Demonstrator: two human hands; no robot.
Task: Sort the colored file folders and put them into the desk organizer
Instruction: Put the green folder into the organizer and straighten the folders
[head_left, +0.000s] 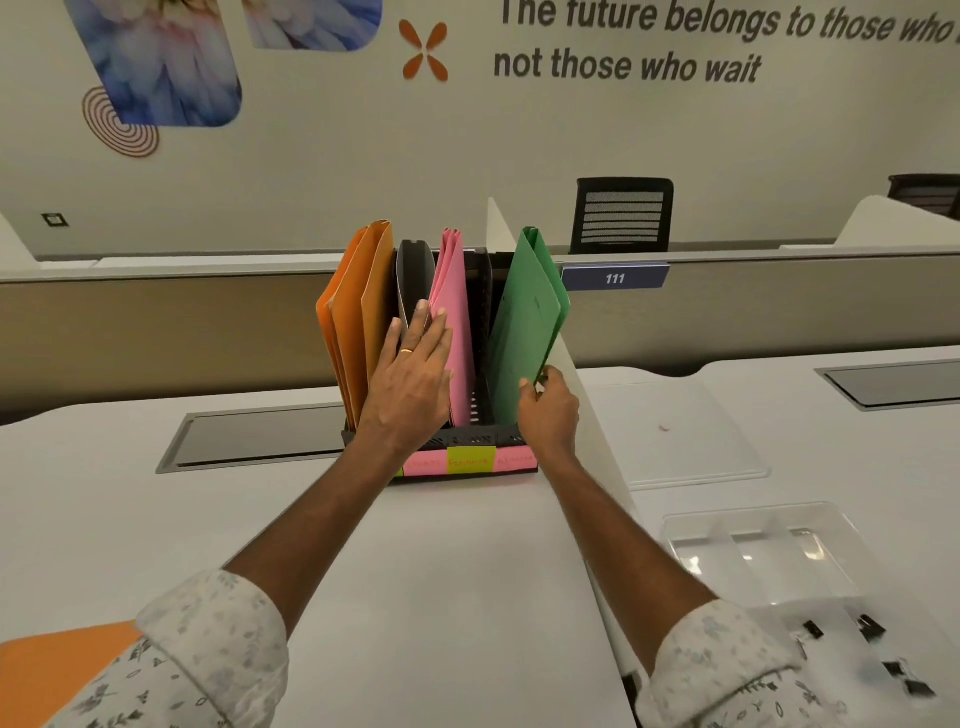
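Seating green folder (524, 332) in desk organizer (470, 441), right slot.
One orange folder (57, 670) lay near left. My left hand (410, 384), fingers flat, pressed pink folders (457, 317) aside; right hand (548, 410) pinched the green folder's lower edge. Judged best: square it upright, slide to base.

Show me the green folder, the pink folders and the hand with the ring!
green folder (524, 332), head view, middle of its front cover.
pink folders (454, 291), head view, upper part of the front cover.
left hand (410, 384), head view, back of the hand.
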